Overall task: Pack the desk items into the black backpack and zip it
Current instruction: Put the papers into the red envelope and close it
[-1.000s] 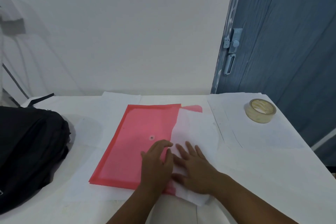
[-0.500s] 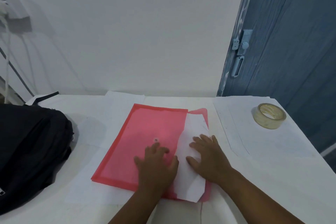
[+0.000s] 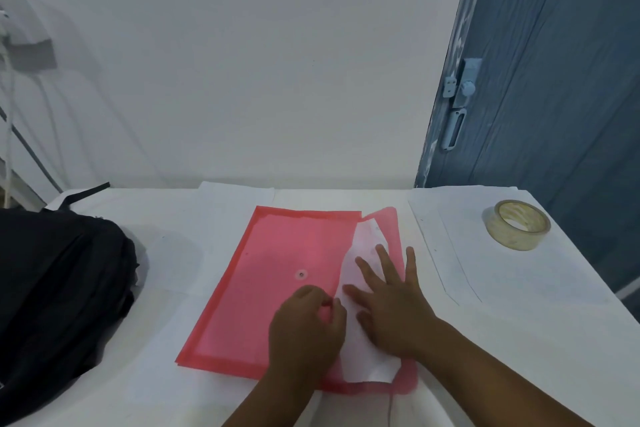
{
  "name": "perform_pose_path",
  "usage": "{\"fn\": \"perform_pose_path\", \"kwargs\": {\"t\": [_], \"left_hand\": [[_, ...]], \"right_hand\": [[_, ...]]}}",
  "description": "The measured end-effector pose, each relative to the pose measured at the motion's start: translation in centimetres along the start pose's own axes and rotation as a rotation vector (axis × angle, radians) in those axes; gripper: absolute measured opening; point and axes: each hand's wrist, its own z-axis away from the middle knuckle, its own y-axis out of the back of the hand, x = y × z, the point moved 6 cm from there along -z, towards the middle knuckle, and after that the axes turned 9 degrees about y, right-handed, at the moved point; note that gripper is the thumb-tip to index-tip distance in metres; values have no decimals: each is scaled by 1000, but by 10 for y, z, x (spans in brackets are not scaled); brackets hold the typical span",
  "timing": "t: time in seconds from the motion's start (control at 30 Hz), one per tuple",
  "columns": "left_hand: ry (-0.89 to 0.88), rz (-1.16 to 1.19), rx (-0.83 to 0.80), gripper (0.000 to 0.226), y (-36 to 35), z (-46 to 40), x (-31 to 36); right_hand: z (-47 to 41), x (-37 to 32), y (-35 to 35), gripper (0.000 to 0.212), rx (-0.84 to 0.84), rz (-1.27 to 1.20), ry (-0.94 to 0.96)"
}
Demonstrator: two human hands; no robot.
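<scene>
Head view: folder [image 3: 277, 274] under both hands.

A plain white wall [image 3: 242, 62] rises behind the white paper-covered surface [image 3: 519, 322], a grey-blue wooden door [image 3: 561, 80] with a pale blue metal latch [image 3: 459, 104] stands at right, and white cables [image 3: 10, 114] hang at far left.

The folder [image 3: 277, 274] is looking like translucent red plastic, faintly glossy. Matt white paper [image 3: 360, 246] is showing inside. The backpack [image 3: 59, 288] is looking like matt black cloth, the tape [image 3: 517, 229] glossy.
</scene>
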Motion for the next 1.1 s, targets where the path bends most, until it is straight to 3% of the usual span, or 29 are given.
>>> {"fn": "perform_pose_path", "kwargs": {"t": [0.17, 0.27, 0.37, 0.43, 0.57, 0.7, 0.87, 1.1], "left_hand": [[-27, 102, 60, 21, -3, -3, 2], [-40, 135, 31, 26, -7, -5, -1], [-54, 158, -13, 25, -13, -6, -4], [-71, 167, -7, 22, -14, -4, -4], [-52, 193, 13, 24, -14, -5, -8], [-17, 196, 39, 22, -13, -6, -12], [-26, 198, 12, 16, -19, -9, -14], [-21, 208, 18, 17, -22, -12, -18]], "right_hand": [[-4, -2, -4, 50, -124, 62, 53], [-7, -1, -5, 44, -182, 83, 54], [-13, -9, -12, 84, -251, 80, 136], [-14, -15, -21, 93, -369, -15, 164], [-25, -17, -24, 73, -277, -177, 144], [-21, -1, -19, 112, -130, -281, 46], [-17, -6, -22, 120, -197, -269, 46], [-11, 9, -27, 87, -42, -590, -59]]}}
